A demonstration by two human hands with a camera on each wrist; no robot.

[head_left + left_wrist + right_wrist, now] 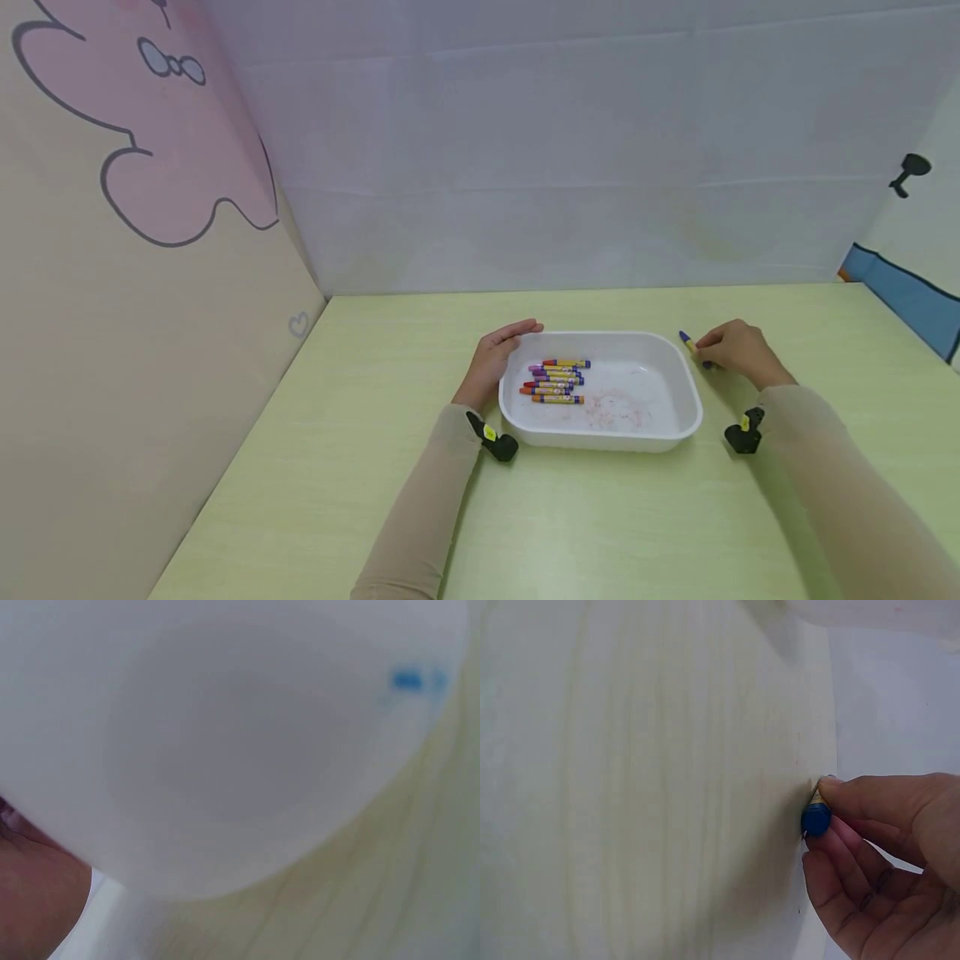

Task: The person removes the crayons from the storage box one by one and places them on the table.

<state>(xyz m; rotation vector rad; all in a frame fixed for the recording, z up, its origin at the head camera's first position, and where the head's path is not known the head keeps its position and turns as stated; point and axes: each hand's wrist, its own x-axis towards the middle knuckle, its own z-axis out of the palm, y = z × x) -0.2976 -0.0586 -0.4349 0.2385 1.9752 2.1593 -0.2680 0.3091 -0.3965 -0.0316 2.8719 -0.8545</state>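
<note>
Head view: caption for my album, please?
Right hand pinches one crayon beside a white tray of crayons, left hand at its side.

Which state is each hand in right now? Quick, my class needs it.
Left hand: open, touching the left end of the white tray.
Right hand: closed, pinching a blue-tipped crayon.

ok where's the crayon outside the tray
In the head view, the crayon is right of the white tray, pinched in the right hand.
</note>
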